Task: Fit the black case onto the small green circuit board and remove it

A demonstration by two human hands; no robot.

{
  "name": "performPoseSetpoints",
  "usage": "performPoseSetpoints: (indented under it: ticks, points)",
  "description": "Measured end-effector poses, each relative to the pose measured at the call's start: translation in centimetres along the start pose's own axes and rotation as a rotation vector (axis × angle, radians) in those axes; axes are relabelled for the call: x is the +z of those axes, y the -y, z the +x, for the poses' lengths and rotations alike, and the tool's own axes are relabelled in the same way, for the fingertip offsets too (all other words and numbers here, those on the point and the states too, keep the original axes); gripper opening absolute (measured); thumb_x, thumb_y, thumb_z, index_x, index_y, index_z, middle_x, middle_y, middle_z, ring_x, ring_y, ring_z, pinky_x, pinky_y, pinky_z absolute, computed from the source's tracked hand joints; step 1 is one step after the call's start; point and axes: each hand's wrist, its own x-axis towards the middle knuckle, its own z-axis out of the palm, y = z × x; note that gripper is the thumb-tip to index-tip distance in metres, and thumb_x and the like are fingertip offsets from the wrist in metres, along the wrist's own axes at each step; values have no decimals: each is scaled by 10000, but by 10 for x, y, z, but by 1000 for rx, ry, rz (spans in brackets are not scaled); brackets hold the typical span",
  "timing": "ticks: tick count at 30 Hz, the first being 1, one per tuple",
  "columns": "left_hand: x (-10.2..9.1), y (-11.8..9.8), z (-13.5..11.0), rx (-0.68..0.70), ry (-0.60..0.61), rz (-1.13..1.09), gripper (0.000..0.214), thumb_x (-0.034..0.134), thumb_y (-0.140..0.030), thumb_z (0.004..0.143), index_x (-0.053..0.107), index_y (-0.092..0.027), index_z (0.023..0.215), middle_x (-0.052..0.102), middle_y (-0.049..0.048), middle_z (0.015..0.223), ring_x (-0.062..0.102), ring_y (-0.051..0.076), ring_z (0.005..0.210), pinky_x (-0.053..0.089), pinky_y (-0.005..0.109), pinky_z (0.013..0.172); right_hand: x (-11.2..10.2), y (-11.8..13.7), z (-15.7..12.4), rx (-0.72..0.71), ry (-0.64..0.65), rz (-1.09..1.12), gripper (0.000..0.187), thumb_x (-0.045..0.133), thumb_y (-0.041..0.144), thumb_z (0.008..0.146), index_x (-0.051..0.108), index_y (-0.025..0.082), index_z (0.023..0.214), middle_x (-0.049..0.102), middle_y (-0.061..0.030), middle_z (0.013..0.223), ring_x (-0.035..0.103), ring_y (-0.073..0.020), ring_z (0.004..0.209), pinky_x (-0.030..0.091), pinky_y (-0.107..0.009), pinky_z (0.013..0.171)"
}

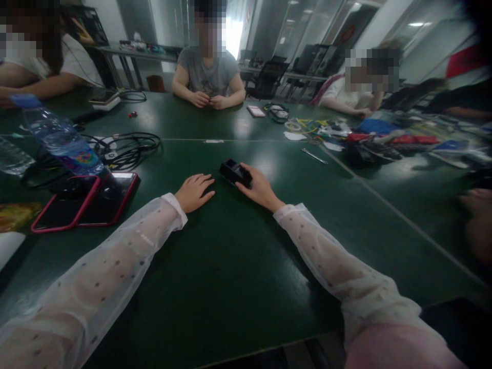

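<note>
From the head camera, the right hand [259, 190] is reaching forward and closing its fingers over the near end of the small black device [231, 170]. The device is sitting on the green table [230, 277], just ahead of both hands and near the middle seam. The left hand [195, 192] is lying flat and open on the table, palm down, holding nothing, just beside the device but not touching it.

The device is looking like hard moulded plastic: stiff, light and easy for one hand, probably a bit slick on its glossy faces. I'd say the long sides are offering the safest hold, thumb against fingers.

Off to the left, two red-cased phones [82, 202] are lying side by side, with a water bottle [57, 136] and black cables [126, 148] beyond. Across the table, another person's hands [209, 100] are working together on something small.
</note>
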Motion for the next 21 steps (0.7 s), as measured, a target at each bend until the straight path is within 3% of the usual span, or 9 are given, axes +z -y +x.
performPoseSetpoints:
  ticks: [4,9,15,21]
  points:
    - [-1,1,0,2,16,-14,553,332,-495,1019,423,-169,1457,395,107,1537,321,302,1418,269,483,1148,-5,4,-1,32,-198,15,633,594,468,872,399,238,1429,571,-135,1336,561,-313,1207,470,-515,1011]
    - [-1,2,-1,5,20,-27,555,327,-501,1019,415,-179,1462,388,99,1542,318,303,1420,273,499,1144,-7,-3,2,169,-412,99,599,587,453,879,414,211,1400,546,-142,1361,534,-300,1252,429,-515,1059]
    - [0,3,0,2,16,-22,560,322,-511,1017,419,-182,1459,387,95,1542,321,303,1417,290,501,1135,-1,-28,4,319,-473,134,572,650,334,816,458,207,1340,579,-137,1313,563,-288,1213,425,-536,1063]
    - [0,3,0,6,7,-18,549,322,-504,1018,420,-189,1457,395,92,1538,325,299,1416,293,495,1134,3,-40,2,401,-424,128,541,681,235,747,516,175,1260,620,-144,1239,595,-291,1157,458,-527,1029]
